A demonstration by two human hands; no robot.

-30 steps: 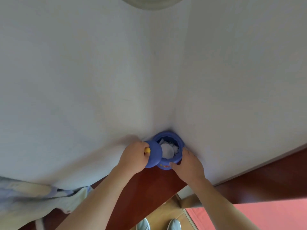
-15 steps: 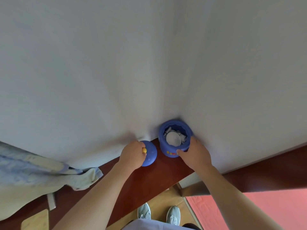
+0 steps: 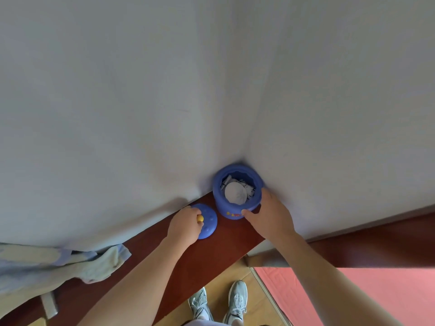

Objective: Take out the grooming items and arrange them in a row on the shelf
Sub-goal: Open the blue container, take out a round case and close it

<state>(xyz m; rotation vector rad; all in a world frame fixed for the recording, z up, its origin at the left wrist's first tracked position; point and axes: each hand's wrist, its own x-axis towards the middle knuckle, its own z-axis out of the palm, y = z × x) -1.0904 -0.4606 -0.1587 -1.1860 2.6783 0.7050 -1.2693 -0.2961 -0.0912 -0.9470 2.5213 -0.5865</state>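
Note:
A blue round jar (image 3: 236, 209) stands open in the wall corner on the dark red wooden shelf (image 3: 211, 252). Inside it lie a white round pad (image 3: 235, 193) and several small white items. My right hand (image 3: 270, 215) grips the jar's right side, thumb on its front. The blue domed lid (image 3: 208, 222) lies on the shelf just left of the jar. My left hand (image 3: 184, 225) pinches the lid's yellow knob (image 3: 200, 218).
A pale blue and cream cloth (image 3: 58, 264) is heaped on the shelf at the far left. White walls meet in a corner behind the jar. Below the shelf are a wooden floor, my shoes (image 3: 219, 302) and a pink mat (image 3: 353, 297).
My left hand lifted the lid off the jar and set it down on the shelf to the left. My right hand stayed on the jar.

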